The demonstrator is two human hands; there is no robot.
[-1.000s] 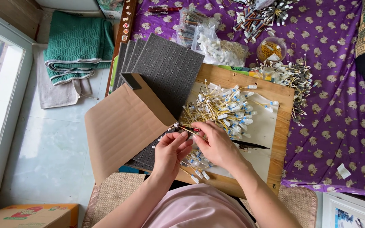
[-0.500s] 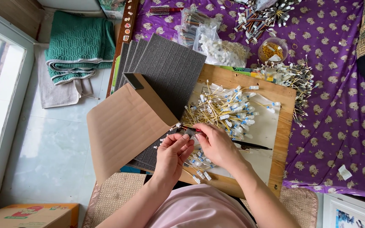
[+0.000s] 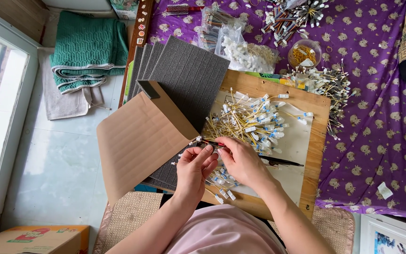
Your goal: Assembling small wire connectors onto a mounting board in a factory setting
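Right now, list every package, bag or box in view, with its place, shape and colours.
Clear plastic bags: top centre on the purple cloth, crumpled, holding white and dark small parts.
Cardboard box: bottom left on the floor, rectangular, tan with red and green print.
Brown paper envelope: left of the hands, flat.

Foam sheets point(image 3: 189, 80) lie left of sticks point(image 3: 254, 120) on board point(image 3: 318, 141).

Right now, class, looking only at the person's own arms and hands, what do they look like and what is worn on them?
Both forearms are bare to the bottom edge of the picture: no sleeves, gloves, watch or bracelet show. The left hand and right hand have slim fingers with short nails; whether they wear rings or polish is too small to tell. A pale pink garment covers the lap between the arms.
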